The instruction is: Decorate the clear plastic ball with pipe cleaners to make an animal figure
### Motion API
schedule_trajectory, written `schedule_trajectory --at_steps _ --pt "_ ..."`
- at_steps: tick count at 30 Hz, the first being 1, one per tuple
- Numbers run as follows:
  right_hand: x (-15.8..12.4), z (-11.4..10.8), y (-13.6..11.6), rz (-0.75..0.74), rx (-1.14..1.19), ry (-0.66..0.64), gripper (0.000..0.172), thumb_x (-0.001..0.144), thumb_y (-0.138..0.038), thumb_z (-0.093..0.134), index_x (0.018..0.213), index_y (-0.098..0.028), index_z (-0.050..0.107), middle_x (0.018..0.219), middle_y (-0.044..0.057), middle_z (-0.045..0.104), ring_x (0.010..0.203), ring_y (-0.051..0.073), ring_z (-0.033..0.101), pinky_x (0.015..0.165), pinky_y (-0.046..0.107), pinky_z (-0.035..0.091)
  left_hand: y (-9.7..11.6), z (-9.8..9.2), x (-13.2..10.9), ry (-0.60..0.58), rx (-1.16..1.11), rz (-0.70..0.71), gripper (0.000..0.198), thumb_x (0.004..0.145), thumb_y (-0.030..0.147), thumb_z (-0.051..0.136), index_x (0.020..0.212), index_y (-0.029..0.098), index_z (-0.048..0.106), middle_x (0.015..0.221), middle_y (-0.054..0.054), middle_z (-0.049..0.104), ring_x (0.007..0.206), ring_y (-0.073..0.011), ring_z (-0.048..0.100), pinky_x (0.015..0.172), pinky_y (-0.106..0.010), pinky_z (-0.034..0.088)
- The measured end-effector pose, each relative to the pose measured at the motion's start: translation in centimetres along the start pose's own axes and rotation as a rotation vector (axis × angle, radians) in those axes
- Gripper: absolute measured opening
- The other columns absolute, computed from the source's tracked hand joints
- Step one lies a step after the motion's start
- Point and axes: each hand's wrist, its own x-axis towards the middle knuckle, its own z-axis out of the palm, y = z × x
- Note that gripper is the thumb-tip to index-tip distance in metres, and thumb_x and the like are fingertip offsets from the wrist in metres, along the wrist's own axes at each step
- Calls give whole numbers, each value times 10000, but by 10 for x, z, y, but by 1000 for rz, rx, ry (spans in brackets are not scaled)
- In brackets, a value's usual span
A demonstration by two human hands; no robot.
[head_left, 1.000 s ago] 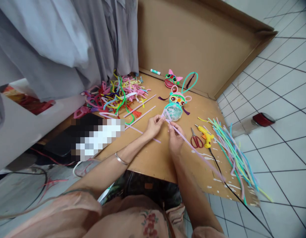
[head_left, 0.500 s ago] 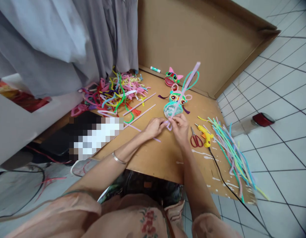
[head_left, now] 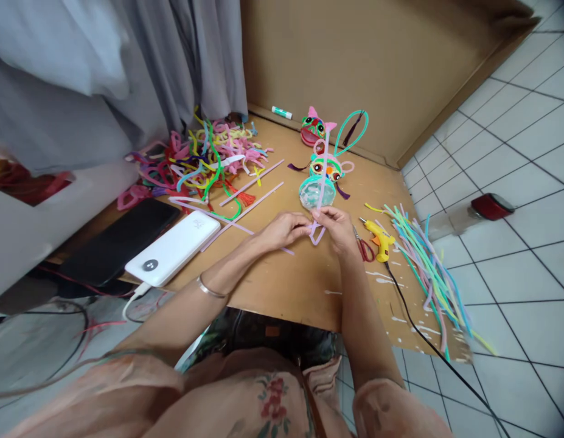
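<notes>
Both hands meet over the table around a lavender pipe cleaner (head_left: 325,155), its long end pointing up and away. Its near end is folded into a small pointed loop. My left hand (head_left: 286,231) pinches the loop's left side between thumb and fingers. My right hand (head_left: 335,227) grips the strip just above the bend. Just beyond the hands lies a pipe-cleaner animal head (head_left: 314,165) with big eyes, pink ring ears and purple tassels; its turquoise cup-shaped lower part (head_left: 309,194) faces me. A smaller head (head_left: 310,135) with pink ears sits behind it.
Right of my hands lie red-handled scissors (head_left: 367,250), a yellow glue gun (head_left: 381,240) with a black cord, and straight pipe cleaners (head_left: 430,274). Leftward are a tangled pipe-cleaner heap (head_left: 218,152), loose lavender strips (head_left: 254,207), a white power bank (head_left: 174,248) and a black phone (head_left: 121,240).
The upright end of the lavender pipe cleaner has swung left, and its folded end now shows a wider, pointed loop. My right hand now overlaps the scissors in view. The view has shifted slightly.
</notes>
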Motion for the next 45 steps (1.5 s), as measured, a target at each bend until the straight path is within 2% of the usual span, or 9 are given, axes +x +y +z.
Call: schedule_trajectory --at_steps 5,8,13,18,22,26,30,35,45 --pt "0 4 -3 -42 144 83 612 591 -361 812 1158 -210 635 585 -62 622 508 118 548 530 251 452 11 1 -2 -26 -122 11 328 839 488 668 833 180 782 766 -61 684 709 -160 597 694 -251 441" --pt "1 9 -2 -170 132 189 686 633 -337 774 1278 -240 561 576 -95 590 502 108 530 556 244 459 13 2 -2 24 -196 -10 381 804 536 696 806 164 779 772 -66 698 720 -162 612 708 -255 453" --pt "-3 11 -1 -355 -150 263 220 791 -359 627 935 -213 705 785 12 680 722 158 609 733 309 509 10 3 2 213 -359 -101 478 692 620 759 775 150 762 770 -55 722 727 -166 620 771 -285 481" --pt "-9 6 -1 -567 -682 292 177 858 -292 574 835 -233 739 846 51 619 873 221 577 889 417 452 8 1 7 377 -480 -146 574 563 679 808 750 141 738 727 -36 699 670 -130 563 715 -261 461" --pt "-10 9 1 -680 -746 248 216 895 -240 501 861 -230 714 1043 96 623 1046 250 566 954 431 435 5 1 9 479 -490 -163 592 559 704 795 701 140 681 598 13 586 568 -88 451 590 -226 376" --pt "-11 19 4 -594 -561 142 238 896 -232 465 927 -217 700 930 68 654 900 208 605 840 351 485 1 2 10 539 -498 -155 575 589 686 789 676 143 620 566 33 533 552 -80 432 577 -224 355" --pt "-13 32 7 -431 -336 185 145 785 -293 653 857 -195 732 829 28 652 782 170 586 746 298 482 2 3 10 579 -506 -143 563 584 668 798 667 149 599 572 41 533 549 -75 426 587 -223 370" --pt "-12 40 10 -271 -81 244 213 673 -378 767 727 -176 727 716 0 656 707 148 569 698 279 478 4 7 9 560 -510 -171 574 577 691 783 677 155 602 604 29 578 583 -89 473 620 -230 410" --pt "-11 35 10 -175 -39 266 316 640 -479 756 657 -177 665 598 -35 570 558 94 449 569 237 404 6 5 8 513 -544 -197 453 610 560 805 701 146 646 600 33 556 565 -75 435 586 -223 370"
